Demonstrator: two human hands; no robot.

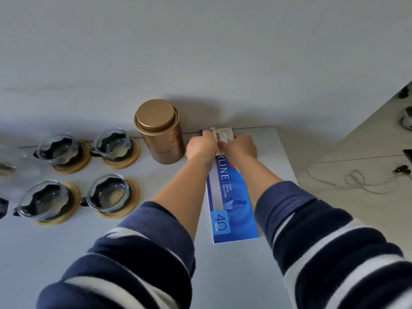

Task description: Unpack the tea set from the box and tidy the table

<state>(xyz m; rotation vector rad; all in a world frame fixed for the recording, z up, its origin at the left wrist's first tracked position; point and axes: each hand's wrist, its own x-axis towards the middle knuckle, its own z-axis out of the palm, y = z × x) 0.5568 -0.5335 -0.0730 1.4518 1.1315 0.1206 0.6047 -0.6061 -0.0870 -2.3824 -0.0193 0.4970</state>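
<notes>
Several glass tea cups (112,144) on round wooden coasters (66,169) stand in two rows at the left of the white table (245,275). A gold tea tin (159,131) stands upright by the wall. To its right lies a long blue booklet (231,206) with white lettering. At the booklet's far end my left hand (201,147) and my right hand (239,146) meet, both closed on a small pale card (225,134) with a printed picture. My fingers hide most of the card.
A grey wall runs along the table's far edge. The table ends at the right, where a light floor shows a white cable (356,181) and dark objects. A glass item (9,166) is cut off at the left edge.
</notes>
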